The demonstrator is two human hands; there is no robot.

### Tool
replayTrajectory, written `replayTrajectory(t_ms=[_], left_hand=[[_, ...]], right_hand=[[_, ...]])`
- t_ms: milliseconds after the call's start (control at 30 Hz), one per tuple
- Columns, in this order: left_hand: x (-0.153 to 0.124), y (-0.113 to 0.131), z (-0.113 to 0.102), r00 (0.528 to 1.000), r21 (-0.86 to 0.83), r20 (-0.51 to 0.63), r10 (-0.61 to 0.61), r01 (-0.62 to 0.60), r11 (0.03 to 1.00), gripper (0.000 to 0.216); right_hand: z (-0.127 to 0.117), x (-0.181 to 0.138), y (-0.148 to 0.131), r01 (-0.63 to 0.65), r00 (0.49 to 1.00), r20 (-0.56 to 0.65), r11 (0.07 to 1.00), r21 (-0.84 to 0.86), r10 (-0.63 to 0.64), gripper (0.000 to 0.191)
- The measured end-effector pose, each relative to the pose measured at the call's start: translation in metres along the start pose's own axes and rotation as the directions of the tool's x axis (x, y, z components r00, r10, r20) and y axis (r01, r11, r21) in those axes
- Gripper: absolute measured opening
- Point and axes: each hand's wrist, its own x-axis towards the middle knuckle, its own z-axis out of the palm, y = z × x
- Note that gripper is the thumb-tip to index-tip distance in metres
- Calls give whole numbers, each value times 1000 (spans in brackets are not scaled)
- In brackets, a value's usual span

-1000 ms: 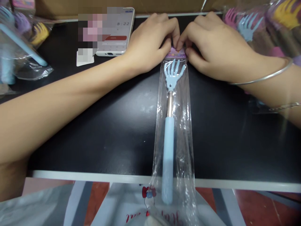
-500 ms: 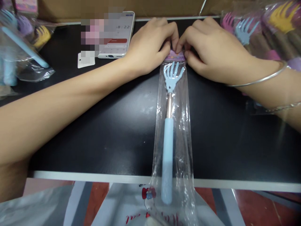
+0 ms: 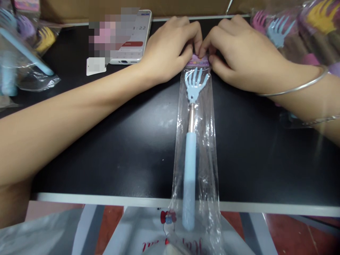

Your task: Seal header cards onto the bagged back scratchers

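A light blue back scratcher (image 3: 190, 152) with a hand-shaped head lies in a long clear plastic sleeve (image 3: 208, 148) on the black table (image 3: 127, 141). Its handle end hangs over the near table edge. A pink header card (image 3: 198, 61) sits at the sleeve's far end. My left hand (image 3: 170, 46) and my right hand (image 3: 236, 49) both pinch that far end, fingertips pressed together over the card. A thin metal bangle (image 3: 297, 88) rings my right wrist.
A white phone (image 3: 132, 39) lies at the back left, a small white tag (image 3: 96, 66) beside it. Bagged scratchers are piled at the far left (image 3: 23, 53) and far right (image 3: 300, 28). A printed white bag (image 3: 148, 233) lies below the table edge. Cardboard runs along the back.
Nothing has visibly changed; only the camera view shifts slightly while both hands stay pinched on the sleeve's top.
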Motion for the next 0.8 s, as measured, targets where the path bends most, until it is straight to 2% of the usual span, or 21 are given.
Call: replayTrajectory(t_ms=[200, 433, 600, 800], left_hand=[[-1, 6, -4, 1000, 11, 22, 3, -3, 1000, 35], [-3, 13, -12, 993, 14, 88, -77, 76, 997, 34], [-4, 8, -6, 1000, -13, -17, 8, -9, 1000, 34], [-1, 2, -2, 1000, -28, -15, 1, -2, 1000, 34]], right_hand=[[-1, -1, 0, 2, 1000, 16, 1000, -9, -1, 41], [0, -1, 0, 11, 1000, -4, 1000, 7, -11, 39], [1, 0, 0, 26, 1000, -16, 999, 28, -25, 35], [-1, -1, -1, -3, 1000, 15, 1000, 0, 3, 37]])
